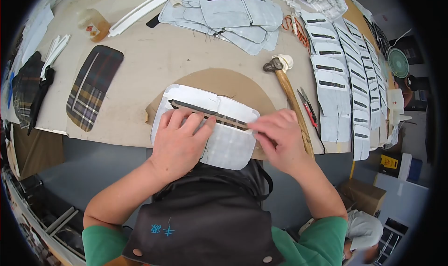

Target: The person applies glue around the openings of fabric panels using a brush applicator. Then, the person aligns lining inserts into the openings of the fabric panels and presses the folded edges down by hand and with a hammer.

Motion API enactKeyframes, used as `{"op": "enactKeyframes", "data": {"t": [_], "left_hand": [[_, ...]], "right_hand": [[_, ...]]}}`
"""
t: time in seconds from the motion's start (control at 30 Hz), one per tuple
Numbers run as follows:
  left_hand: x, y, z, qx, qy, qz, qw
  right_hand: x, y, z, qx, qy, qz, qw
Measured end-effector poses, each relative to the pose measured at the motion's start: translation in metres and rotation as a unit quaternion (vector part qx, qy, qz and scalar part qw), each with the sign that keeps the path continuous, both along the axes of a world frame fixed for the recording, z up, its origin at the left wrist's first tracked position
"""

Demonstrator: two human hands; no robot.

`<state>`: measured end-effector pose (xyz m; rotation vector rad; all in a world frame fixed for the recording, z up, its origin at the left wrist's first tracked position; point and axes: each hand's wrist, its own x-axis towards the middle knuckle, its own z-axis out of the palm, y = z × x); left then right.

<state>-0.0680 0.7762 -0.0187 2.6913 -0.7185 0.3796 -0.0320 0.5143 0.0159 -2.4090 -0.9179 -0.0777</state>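
Observation:
A rounded white-backed fabric panel (pixel 228 149) lies on a brown board (pixel 219 79) at the table's front edge. Across its middle runs a dark and tan plaid strip (pixel 224 120) along a slot. My left hand (pixel 179 142) rests on the panel, fingers spread, their tips pressing on the strip. At the strip's right end, thumb and forefinger of my right hand (pixel 280 137) are pinched together on it. The right fingers partly hide that end.
To the left lie a plaid panel with a slit (pixel 94 86) and a bottle (pixel 93 25). A hammer (pixel 295 105) and red-handled snips (pixel 308 109) lie right. Stacked white panels (pixel 233 14) sit behind; rows of slotted panels (pixel 331 74) cover the right side.

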Motion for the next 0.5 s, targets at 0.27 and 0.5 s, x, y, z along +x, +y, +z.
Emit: {"op": "enactKeyframes", "data": {"t": [0.27,0.5], "left_hand": [[0.0,0.002,0.002,-0.013,0.002,0.007,1.0],[0.004,0.002,-0.023,-0.063,-0.017,-0.027,0.998]], "right_hand": [[-0.009,-0.004,-0.017,0.026,0.017,0.016,0.999],[-0.006,0.012,-0.007,0.106,0.09,-0.094,0.986]]}}
